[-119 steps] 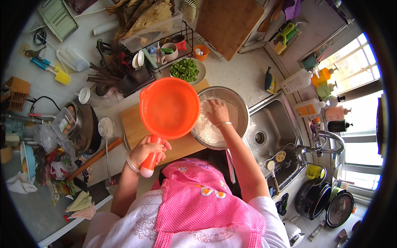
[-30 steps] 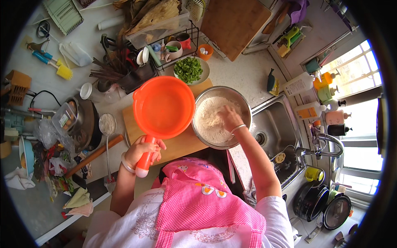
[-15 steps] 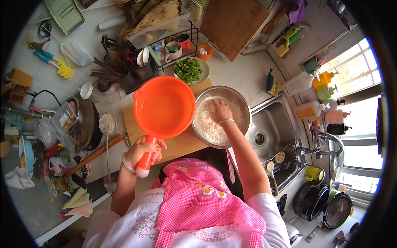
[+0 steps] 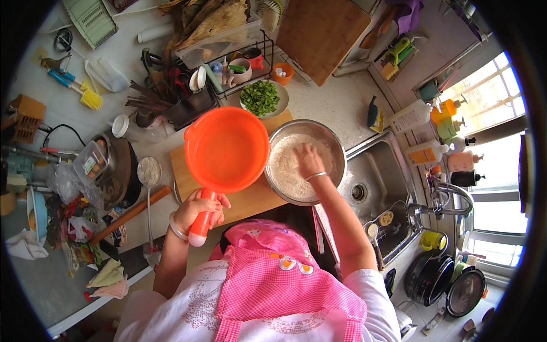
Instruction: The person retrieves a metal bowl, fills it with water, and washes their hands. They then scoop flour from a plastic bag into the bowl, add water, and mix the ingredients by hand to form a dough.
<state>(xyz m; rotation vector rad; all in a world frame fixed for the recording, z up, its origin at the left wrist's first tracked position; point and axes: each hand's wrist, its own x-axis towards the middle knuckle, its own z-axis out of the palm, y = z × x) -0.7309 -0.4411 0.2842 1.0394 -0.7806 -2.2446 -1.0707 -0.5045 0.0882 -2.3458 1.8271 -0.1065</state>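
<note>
My left hand [image 4: 198, 212] is wrapped round the handle of an orange dipper [image 4: 228, 149], held level above a wooden board [image 4: 181, 171]; what looks like clear liquid is in it. To its right stands a metal bowl [image 4: 340, 165] of pale flour [image 4: 288, 171]. Inside that bowl, my right hand [image 4: 310, 162] has its fingers apart and bent down into the flour, the tips partly hidden. Behind the dipper lies a plate [image 4: 282, 101] of chopped greens [image 4: 259, 98].
A sink [image 4: 376, 165] with a tap [image 4: 450, 199] is at the right. Left of the board are a flour-filled ladle [image 4: 149, 171], a rolling pin [image 4: 128, 215] and a dark pan [image 4: 122, 182]. A rack [image 4: 265, 51] and a large cutting board [image 4: 322, 37] stand at the back.
My right hand has shifted slightly right and nearer within the bowl, and the flour's surface looks changed. My left hand and the dipper have hardly moved.
</note>
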